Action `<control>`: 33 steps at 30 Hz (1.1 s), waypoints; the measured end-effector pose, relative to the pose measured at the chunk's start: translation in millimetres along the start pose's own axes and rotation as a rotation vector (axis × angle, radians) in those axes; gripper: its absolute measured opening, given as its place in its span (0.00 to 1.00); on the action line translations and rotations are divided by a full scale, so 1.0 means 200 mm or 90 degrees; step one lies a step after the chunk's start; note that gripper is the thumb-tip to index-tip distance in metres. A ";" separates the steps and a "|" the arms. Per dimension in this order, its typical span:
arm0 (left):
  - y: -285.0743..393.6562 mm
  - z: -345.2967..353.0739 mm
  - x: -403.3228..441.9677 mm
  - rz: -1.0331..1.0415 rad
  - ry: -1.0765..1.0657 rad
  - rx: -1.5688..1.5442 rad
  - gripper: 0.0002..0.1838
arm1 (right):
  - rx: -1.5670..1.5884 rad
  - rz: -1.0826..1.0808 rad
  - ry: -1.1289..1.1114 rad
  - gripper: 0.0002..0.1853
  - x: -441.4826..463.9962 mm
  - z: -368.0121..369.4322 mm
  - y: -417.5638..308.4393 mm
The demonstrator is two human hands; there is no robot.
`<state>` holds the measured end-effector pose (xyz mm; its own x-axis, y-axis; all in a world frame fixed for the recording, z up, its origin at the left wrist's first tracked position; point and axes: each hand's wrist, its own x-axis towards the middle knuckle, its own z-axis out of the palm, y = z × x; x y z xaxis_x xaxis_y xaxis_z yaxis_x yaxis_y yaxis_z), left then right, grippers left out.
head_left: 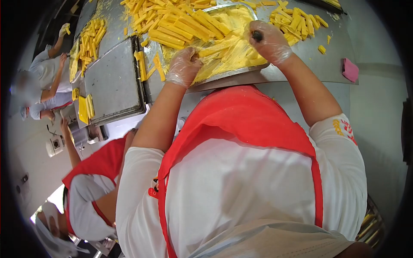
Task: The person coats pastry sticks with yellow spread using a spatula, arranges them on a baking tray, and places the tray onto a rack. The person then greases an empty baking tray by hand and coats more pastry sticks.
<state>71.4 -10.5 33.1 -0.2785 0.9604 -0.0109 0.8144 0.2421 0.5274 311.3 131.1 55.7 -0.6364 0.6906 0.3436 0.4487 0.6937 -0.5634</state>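
My left hand (pixel 183 68), in a clear plastic glove, is closed at the near left edge of a metal tray (pixel 234 75). A yellow stick (pixel 209 52) appears pinched at its fingertips. Soft yellow paste (pixel 241 58) is smeared over the tray's bottom. At the tray's right side, my gloved right hand (pixel 272 42) is closed around a tool with a round black handle end (pixel 257 36); the rest of the tool is hidden. A big heap of yellow sticks (pixel 180 28) lies over the tray's far left part and the table beyond.
Stacked dark baking trays (pixel 114 81) stand to the left, with loose sticks beside them. More yellow sticks (pixel 297 23) lie at right, near a pink cloth (pixel 350 70) on the table corner. A co-worker in a red apron (pixel 97 161) is close at left; others work beyond.
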 end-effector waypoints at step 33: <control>-0.74 -0.41 -0.26 -0.027 0.179 -0.354 0.11 | 0.170 0.152 0.039 0.05 -0.07 0.19 0.06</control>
<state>-75.7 -106.5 25.0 -0.4898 0.8601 0.1422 0.4341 0.0992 0.8954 302.2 122.4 14.9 -0.4913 0.8432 0.2181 0.3959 0.4393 -0.8064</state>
